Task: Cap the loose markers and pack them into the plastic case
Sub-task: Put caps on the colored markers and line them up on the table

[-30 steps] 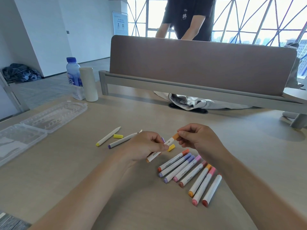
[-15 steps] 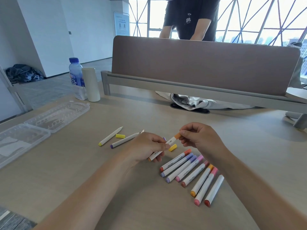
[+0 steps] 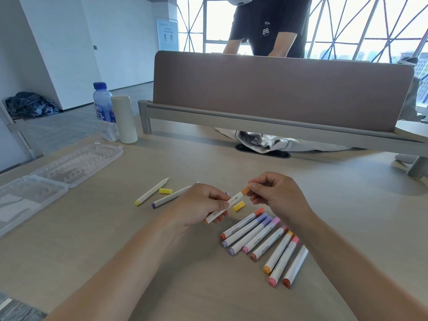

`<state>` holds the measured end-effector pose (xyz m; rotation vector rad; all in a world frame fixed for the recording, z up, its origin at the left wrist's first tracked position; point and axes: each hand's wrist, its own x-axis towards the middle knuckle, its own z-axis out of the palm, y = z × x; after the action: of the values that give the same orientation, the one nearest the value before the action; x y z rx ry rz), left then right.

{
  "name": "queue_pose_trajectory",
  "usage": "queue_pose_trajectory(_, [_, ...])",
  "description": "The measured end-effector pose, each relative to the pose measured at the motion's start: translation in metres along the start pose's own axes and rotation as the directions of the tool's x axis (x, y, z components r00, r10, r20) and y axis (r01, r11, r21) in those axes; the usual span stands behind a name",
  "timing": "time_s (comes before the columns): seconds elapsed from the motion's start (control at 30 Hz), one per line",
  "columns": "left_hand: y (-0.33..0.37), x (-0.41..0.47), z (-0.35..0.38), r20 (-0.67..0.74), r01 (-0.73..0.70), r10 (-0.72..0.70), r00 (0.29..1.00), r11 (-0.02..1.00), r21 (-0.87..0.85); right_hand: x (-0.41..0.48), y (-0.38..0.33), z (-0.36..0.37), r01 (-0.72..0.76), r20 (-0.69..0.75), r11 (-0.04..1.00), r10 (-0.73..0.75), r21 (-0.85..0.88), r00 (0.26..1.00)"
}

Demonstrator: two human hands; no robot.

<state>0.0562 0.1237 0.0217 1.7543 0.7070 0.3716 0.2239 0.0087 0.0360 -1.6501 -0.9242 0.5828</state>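
Head view: left hand (image 3: 199, 206) grips the orange marker (image 3: 228, 206) barrel above the worktop (image 3: 92, 239), steadying it while right hand (image 3: 275, 195) pinches its orange cap (image 3: 245, 190), apparently seating it; plastic case (image 3: 58, 179) lies open, well left.

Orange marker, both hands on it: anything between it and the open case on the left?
Nothing tall. The uncapped yellow marker, the uncapped purple marker and a yellow cap lie flat on the table between the orange marker and the plastic case. Lifted over them, the path looks clear.

Probably an open-plan office, desk (image 3: 162, 262) with fabric divider screen (image 3: 278, 89), grey carpet, wall of windows (image 3: 370, 24)
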Motion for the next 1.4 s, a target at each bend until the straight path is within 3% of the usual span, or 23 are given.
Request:
queue_pose_trajectory(0.3, [0.0, 0.001, 0.003, 0.036, 0.028, -0.028, 0.999, 1.0, 0.006, 0.001, 0.003, -0.001, -0.018, 0.01, 0.999, 0.019, -0.049, 1.0])
queue_pose_trajectory(0.4, [0.004, 0.001, 0.002, 0.065, 0.041, -0.041, 0.997, 0.999, 0.004, 0.003, 0.003, -0.01, -0.019, 0.031, 0.989, 0.024, -0.149, 0.999])
queue_pose_trajectory(0.53, [0.004, 0.003, -0.013, -0.073, -0.028, 0.032, 0.997, 0.998, 0.055, 0.005, 0.011, -0.017, -0.095, 0.001, 0.968, 0.098, -0.233, 0.995])
queue_pose_trajectory(0.6, [0.004, 0.003, -0.019, -0.12, -0.04, 0.039, 0.992, 0.999, -0.004, 0.005, 0.015, -0.018, -0.118, -0.019, 0.955, 0.117, -0.272, 0.993])
queue_pose_trajectory(0.83, [-0.003, -0.004, -0.022, -0.155, -0.049, 0.033, 0.987, 0.993, -0.105, 0.001, 0.013, -0.013, -0.09, -0.031, 0.892, 0.085, -0.444, 0.996])
queue_pose_trajectory(1.03, [-0.001, -0.014, -0.028, -0.218, -0.081, 0.057, 0.974, 0.992, -0.101, -0.003, 0.006, -0.011, -0.05, -0.061, 0.907, 0.026, -0.418, 0.998])
queue_pose_trajectory(1.4, [-0.012, -0.036, -0.075, -0.364, -0.096, 0.073, 0.928, 0.994, -0.045, -0.002, -0.013, 0.041, 0.035, 0.017, 0.939, -0.031, -0.342, 0.999])
